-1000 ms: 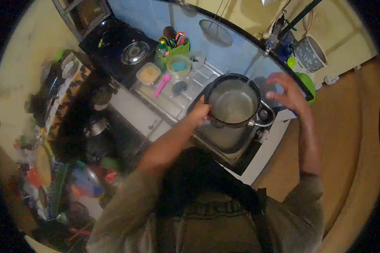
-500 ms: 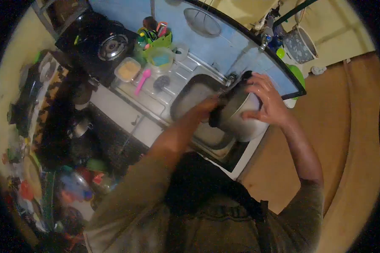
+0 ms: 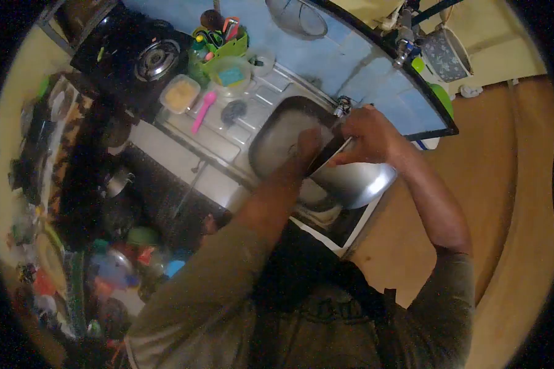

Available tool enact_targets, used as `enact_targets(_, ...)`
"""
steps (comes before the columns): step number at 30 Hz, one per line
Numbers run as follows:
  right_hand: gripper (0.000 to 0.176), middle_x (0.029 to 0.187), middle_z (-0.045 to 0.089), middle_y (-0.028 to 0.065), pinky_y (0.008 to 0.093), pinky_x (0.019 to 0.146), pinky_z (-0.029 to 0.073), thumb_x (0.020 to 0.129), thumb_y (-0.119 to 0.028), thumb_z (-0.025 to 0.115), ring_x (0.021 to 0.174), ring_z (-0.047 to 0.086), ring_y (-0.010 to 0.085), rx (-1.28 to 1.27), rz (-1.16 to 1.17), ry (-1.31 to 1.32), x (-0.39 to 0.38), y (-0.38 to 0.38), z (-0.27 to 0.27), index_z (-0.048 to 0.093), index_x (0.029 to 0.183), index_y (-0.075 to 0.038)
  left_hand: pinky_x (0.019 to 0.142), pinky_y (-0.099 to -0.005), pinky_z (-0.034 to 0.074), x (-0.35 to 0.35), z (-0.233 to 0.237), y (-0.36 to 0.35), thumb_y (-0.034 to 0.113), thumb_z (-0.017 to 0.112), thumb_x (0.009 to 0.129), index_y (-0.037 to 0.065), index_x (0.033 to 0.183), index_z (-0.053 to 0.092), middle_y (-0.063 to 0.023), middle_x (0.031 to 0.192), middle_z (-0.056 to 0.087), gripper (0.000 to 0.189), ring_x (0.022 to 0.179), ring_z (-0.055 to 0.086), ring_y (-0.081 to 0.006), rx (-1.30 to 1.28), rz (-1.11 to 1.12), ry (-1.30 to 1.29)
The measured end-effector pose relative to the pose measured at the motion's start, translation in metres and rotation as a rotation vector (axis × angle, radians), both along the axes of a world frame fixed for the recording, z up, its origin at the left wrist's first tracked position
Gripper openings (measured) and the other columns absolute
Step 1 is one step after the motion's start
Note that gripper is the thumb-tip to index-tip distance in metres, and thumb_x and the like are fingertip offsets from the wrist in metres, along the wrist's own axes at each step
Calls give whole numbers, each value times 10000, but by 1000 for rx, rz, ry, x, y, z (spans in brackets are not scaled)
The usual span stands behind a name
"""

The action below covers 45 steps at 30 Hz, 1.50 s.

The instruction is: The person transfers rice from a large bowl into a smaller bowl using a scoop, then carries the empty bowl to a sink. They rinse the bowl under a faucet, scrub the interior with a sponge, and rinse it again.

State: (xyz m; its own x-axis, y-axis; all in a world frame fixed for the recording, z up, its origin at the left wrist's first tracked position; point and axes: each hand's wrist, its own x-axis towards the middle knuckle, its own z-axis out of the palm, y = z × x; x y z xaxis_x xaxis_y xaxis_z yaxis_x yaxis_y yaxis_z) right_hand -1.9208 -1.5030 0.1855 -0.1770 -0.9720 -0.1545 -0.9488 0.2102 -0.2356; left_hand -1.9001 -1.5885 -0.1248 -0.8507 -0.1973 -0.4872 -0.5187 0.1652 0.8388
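Note:
A shiny metal pot [image 3: 368,183] is tipped on its side over the right part of the sink [image 3: 256,138], its dark rim toward the basin. My right hand [image 3: 372,136] grips it near the upper rim, thumb along the edge and fingers curled over. Beside the pot's mouth, over the basin, is my left hand [image 3: 311,142], smeared by motion, its fingers hidden. A small tap [image 3: 343,106] sits behind the pot at the wall.
On the drainboard lie a pink spoon [image 3: 204,112], a dark scouring pad [image 3: 232,112], a tub with yellowish contents [image 3: 181,94] and a bowl with a blue-green sponge [image 3: 230,75]. A stove [image 3: 156,59] stands at left. A patterned pot [image 3: 444,56] hangs at upper right.
The pot has turned, showing more of its shiny outside and less of its inside. My right hand has curled over the rim; my left hand has shifted slightly up at the mouth.

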Motion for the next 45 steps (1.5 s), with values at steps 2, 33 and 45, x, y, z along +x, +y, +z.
enact_targets(2,541,655,546,109,407,751,391,595,-593,759,742,544,310,-78,-9,74,2,11,-4,653,698,-73,734,-385,536,10,14,-12,486,476,929,60,1129,597,-112,904,657,486,809,653,-250,-52,-29,-20)
enact_targets(33,340,936,645,127,353,734,495,820,-328,692,856,617,257,-501,-596,128,-87,-27,88,638,1050,-84,585,-395,598,138,99,-80,60,511,837,28,1260,473,-173,1116,583,426,865,657,-294,558,187,-84)
enact_targets(45,241,958,647,109,367,788,498,809,-195,698,874,622,274,-567,-360,-237,36,-135,-65,653,1018,-84,569,-403,535,199,78,-112,175,535,872,40,1286,421,-147,977,630,450,812,630,-269,468,-4,-64)
